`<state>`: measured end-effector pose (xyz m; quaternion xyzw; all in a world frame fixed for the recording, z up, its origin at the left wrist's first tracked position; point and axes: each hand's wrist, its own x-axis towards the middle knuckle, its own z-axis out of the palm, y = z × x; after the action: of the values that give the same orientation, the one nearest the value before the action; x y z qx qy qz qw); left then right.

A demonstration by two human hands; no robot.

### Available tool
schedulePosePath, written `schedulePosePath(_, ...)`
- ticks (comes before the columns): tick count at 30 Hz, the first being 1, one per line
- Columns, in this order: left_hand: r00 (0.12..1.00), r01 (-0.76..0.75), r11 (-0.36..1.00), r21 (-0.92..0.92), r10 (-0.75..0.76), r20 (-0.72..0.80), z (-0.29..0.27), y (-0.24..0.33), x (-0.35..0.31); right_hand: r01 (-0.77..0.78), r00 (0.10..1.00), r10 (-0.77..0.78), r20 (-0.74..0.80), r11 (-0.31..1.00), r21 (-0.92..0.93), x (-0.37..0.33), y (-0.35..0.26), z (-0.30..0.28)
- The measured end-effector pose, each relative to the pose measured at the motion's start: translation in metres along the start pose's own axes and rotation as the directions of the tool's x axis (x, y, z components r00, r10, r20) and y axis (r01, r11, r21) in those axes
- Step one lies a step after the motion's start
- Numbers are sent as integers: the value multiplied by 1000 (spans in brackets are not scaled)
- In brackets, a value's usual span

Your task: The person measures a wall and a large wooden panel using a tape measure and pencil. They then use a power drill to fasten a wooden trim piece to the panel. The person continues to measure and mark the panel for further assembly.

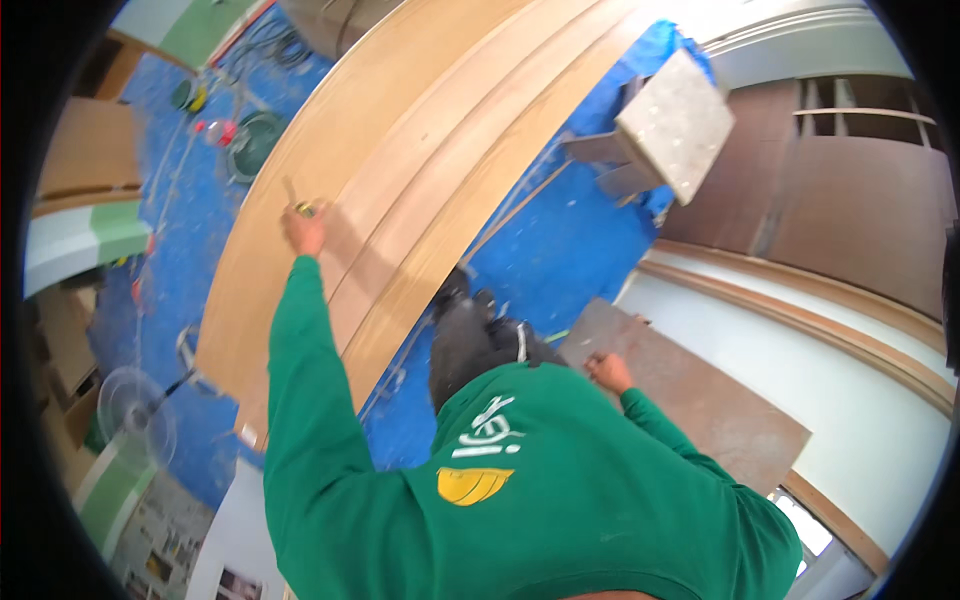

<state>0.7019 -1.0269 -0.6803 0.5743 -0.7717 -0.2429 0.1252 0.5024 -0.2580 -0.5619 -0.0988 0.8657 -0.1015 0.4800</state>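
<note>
Pale wood fills the upper middle of the frame, and what a long piece it is: the wooden panel (pixel 395 110) sweeps from the top edge down toward the lower left, banded lengthwise with lighter and darker strips. Out over its left half is the left hand (pixel 304 234), with its grip closed around a small yellow-and-dark tool (pixel 306 209), a thin end pointing up the frame. Too small to say exactly what it is! It looks light and hard-shelled, easy work for one hand, best taken by the body with the thin end left free, since that part could well bend.

Now the panel: stiff along its length, I'd judge, and awkward rather than delicate, probably heavy enough to want two hands set well apart on the long edges. The face looks smooth, so a flat palm might slide; the edges promise the better hold, and the corners could chip if knocked.

Over to the right of centre, and there's the right hand (pixel 610 372), fingers curled at the brown board (pixel 700 395). Is anything in that grip? Cannot tell from here. That board looks flat and rigid, another one to take by its edges. Blue sheeting (pixel 550 270) shows between the two, wrinkled and likely slippery underfoot.
</note>
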Motion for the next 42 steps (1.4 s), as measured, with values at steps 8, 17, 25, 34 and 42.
schedulePosePath(8, 972, -229, 934, 273, 201, 126, 39, 89, -26, -173, 984, 174, 29, 984, -47, -8, -47, -49)
schedulePosePath(17, 889, -131, 955, 265, -5, 459, 37, 174, -38, 182, 977, -180, -111, 983, 10, 71, -176, -99)
schedulePosePath(25, 879, -448, 860, 243, 375, 294, 90, 189, -106, -24, 969, 48, -243, 994, 103, 95, -91, -170)
schedulePosePath(34, 700, -418, 906, 71, 271, 660, 170, 362, -254, -288, 872, 314, -375, 949, 126, 191, 170, -241)
schedulePosePath(42, 514, -592, 798, -107, 477, 713, 239, 559, -241, -64, 887, 311, -341, 815, 576, 335, 213, -387)
